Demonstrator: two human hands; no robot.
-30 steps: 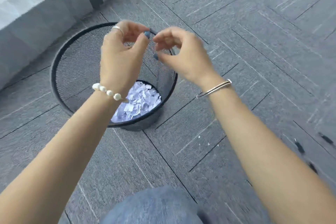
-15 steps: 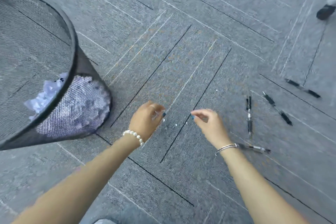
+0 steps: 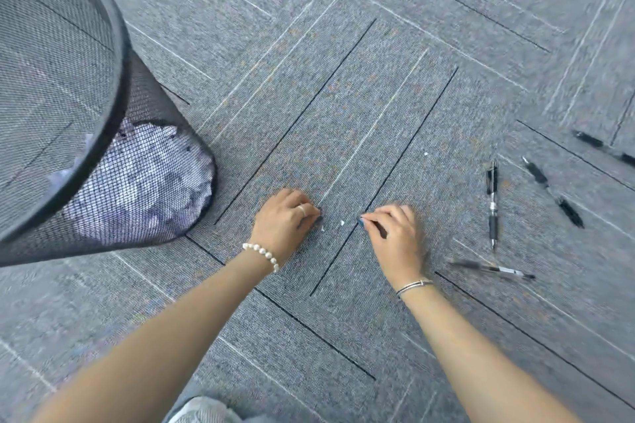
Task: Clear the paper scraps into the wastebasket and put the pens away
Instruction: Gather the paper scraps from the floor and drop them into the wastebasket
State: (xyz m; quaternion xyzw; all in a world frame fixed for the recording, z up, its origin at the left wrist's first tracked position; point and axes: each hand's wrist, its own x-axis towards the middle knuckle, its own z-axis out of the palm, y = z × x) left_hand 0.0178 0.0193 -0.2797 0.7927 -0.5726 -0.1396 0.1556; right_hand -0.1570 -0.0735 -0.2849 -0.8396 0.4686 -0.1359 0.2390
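- I see the mesh wastebasket (image 3: 113, 86) at far left, white paper inside.
- My left hand (image 3: 283, 221) and right hand (image 3: 395, 233) sit low on the carpet (image 3: 343, 79), fingers curled; I cannot tell whether either pinches anything.
- Four pens (image 3: 492, 204) lie at right.
- Tiny paper scraps (image 3: 342, 223) lie between my hands.

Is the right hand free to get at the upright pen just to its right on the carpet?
Probably yes. The pen lies on bare carpet just right of the right hand, with nothing between them. The hand's fingers are curled at the scraps, though, so it would have to leave those first.
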